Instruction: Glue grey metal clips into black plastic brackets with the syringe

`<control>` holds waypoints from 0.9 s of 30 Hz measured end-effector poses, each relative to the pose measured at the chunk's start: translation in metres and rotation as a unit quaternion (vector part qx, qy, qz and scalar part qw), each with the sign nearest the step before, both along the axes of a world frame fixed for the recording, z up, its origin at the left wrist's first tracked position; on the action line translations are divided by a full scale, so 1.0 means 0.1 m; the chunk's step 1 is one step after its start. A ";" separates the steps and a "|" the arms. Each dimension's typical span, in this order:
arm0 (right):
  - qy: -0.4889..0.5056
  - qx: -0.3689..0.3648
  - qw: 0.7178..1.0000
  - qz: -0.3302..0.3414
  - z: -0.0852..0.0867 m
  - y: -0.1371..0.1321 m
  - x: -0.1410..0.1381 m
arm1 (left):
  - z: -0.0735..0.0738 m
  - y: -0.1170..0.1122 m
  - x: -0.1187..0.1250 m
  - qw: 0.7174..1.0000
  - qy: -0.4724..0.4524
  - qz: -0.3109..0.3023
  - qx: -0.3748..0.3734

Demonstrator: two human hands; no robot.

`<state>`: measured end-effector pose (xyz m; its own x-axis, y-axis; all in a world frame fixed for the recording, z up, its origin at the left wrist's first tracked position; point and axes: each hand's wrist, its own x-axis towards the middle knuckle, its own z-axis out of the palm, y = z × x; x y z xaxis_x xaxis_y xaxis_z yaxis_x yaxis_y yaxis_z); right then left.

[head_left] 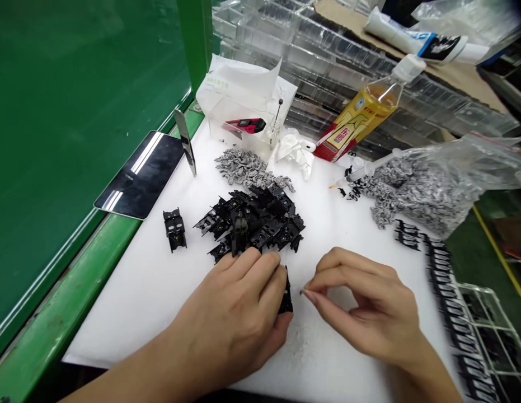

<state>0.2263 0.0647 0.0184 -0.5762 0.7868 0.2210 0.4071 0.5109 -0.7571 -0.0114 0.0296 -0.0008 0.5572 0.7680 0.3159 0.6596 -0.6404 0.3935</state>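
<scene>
My left hand is curled around a small black plastic part and holds it on the white mat. Just to its right, my right hand pinches thumb and forefinger together on something tiny that I cannot make out. A heap of the same black plastic parts lies directly beyond my left hand. One black part sits alone to the left of the heap.
Small grey metal pieces lie behind the heap, and more fill a plastic bag at right. A yellow glue bottle leans on clear trays. A phone and a metal blade rest against the green wall. Rows of black parts line the right edge.
</scene>
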 end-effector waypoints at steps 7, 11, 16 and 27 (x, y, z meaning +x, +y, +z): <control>-0.033 -0.025 0.999 0.032 -0.04 -0.02 -0.08 | 0.01 0.00 0.00 1.000 0.008 -0.001 -0.012; -0.045 -0.026 0.998 0.024 -0.02 -0.02 -0.11 | 0.00 0.00 0.01 1.000 0.002 -0.002 -0.010; -0.050 -0.041 0.998 0.010 0.00 -0.02 -0.11 | 0.02 0.00 0.01 1.000 0.002 -0.005 -0.003; -0.089 -0.029 0.996 0.015 0.05 -0.03 -0.19 | 0.03 0.00 0.01 1.000 0.008 0.004 -0.003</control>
